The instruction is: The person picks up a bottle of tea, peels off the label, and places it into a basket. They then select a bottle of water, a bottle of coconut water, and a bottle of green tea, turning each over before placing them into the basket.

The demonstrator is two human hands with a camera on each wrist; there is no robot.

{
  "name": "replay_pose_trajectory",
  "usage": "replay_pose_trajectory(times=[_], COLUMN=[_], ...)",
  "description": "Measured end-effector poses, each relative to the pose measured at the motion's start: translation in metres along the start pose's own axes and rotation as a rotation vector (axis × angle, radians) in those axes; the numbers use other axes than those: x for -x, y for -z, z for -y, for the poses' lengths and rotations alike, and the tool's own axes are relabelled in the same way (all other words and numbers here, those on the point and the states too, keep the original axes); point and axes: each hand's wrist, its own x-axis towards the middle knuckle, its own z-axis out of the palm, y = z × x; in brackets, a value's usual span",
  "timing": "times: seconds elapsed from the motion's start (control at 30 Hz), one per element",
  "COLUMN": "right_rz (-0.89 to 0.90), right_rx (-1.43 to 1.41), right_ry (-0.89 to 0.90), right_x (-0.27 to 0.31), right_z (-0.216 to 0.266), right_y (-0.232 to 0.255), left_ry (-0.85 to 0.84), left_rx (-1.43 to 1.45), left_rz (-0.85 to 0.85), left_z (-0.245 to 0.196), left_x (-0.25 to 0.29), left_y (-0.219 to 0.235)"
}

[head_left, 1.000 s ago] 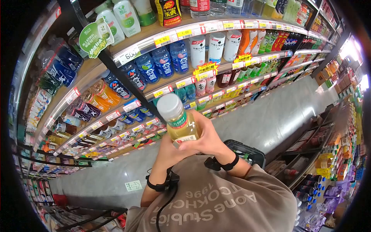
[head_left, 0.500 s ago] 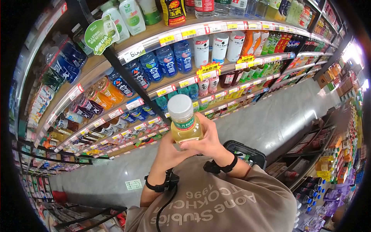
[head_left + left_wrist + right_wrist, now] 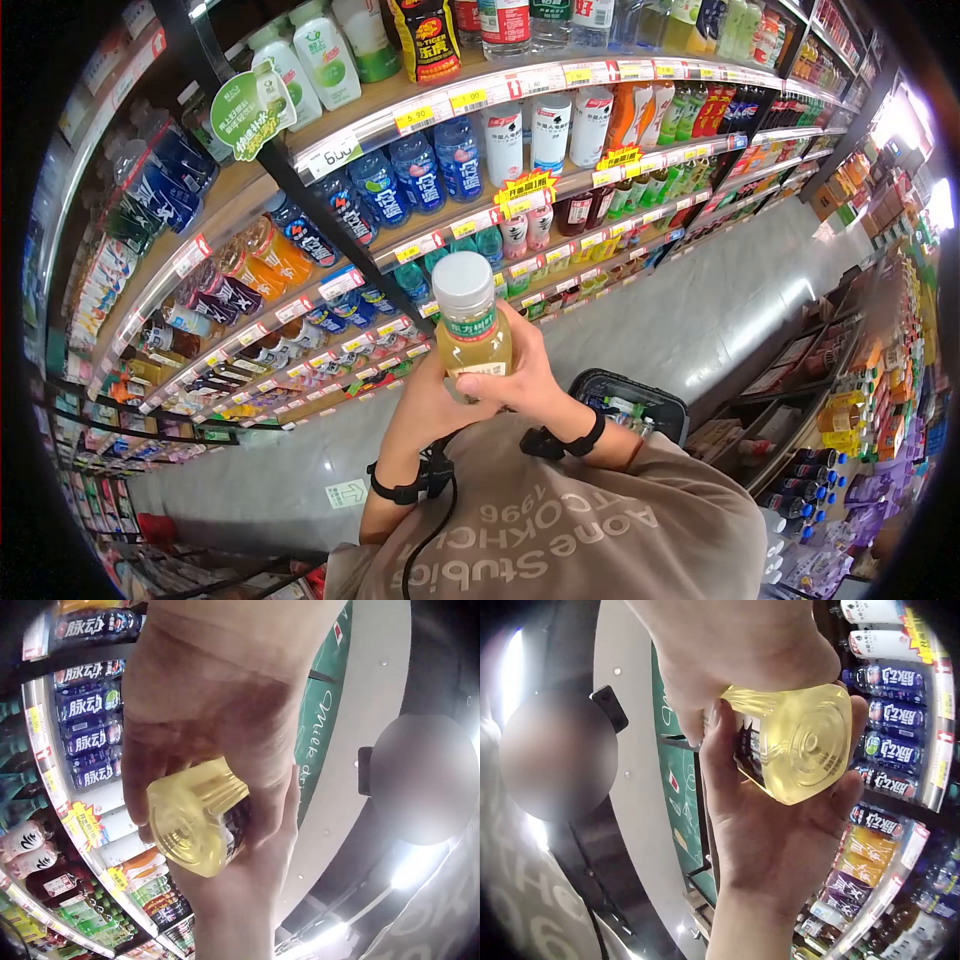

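In the head view a bottle (image 3: 465, 320) of pale yellow drink, with a grey-white cap and green neck label, stands upright between both hands in front of the torso. The left hand (image 3: 432, 400) grips it from the left side, and the right hand (image 3: 520, 370) holds it from the right with the thumb across the front. The left wrist view shows the bottle's yellow base (image 3: 191, 825) from below, under the left hand (image 3: 217, 712). From the other side, the right wrist view has the same base (image 3: 810, 746) beside the right hand (image 3: 757, 675), fingers partly hidden.
Shelves of drinks (image 3: 430, 222) curve along the left and front, with a green hanging sign (image 3: 252, 110) at a post. A black basket (image 3: 628, 400) holding several items is right of the hands. Grey floor (image 3: 690, 310) runs between the shelves and stocked displays on the right.
The bottle and both hands have shifted slightly in the head view, first right, then a little down. Both hands keep their hold. More of the basket's contents shows now.
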Motion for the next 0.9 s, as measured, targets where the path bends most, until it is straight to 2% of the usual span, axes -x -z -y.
replay_pose_trajectory(times=[0.1, 0.17, 0.27, 0.37, 0.43, 0.67, 0.83, 0.9], right_rz=[-0.01, -0.026, -0.081, -0.152, -0.189, -0.132, -0.091, -0.075], right_rx=[0.032, 0.049, 0.044, -0.018, -0.073, -0.072, 0.0, -0.018], right_ry=[-0.017, -0.033, -0.068, -0.103, -0.129, -0.104, -0.079, -0.073], right_x=[0.0, 0.001, 0.001, 0.0, -0.001, -0.003, -0.004, -0.007], right_z=[0.003, 0.003, -0.001, -0.008, -0.01, -0.013, -0.016, -0.032], right_y=[0.0, 0.001, 0.002, 0.002, 0.001, 0.0, -0.013, -0.013], left_ry=[-0.035, -0.033, 0.006, 0.028, 0.027, 0.068, 0.111, 0.099], left_rx=[0.016, 0.037, -0.087, -0.156, -0.072, 0.096, 0.135, 0.124], left_rz=[-0.029, 0.012, 0.155, 0.099, 0.06, 0.024, 0.067, 0.051], left_z=[0.001, 0.007, 0.002, 0.003, 0.003, 0.004, 0.001, 0.001], left_x=[0.0, -0.001, -0.009, -0.009, -0.009, -0.003, 0.006, 0.004], left_y=[-0.006, -0.006, 0.008, 0.007, 0.004, 0.002, 0.018, 0.026])
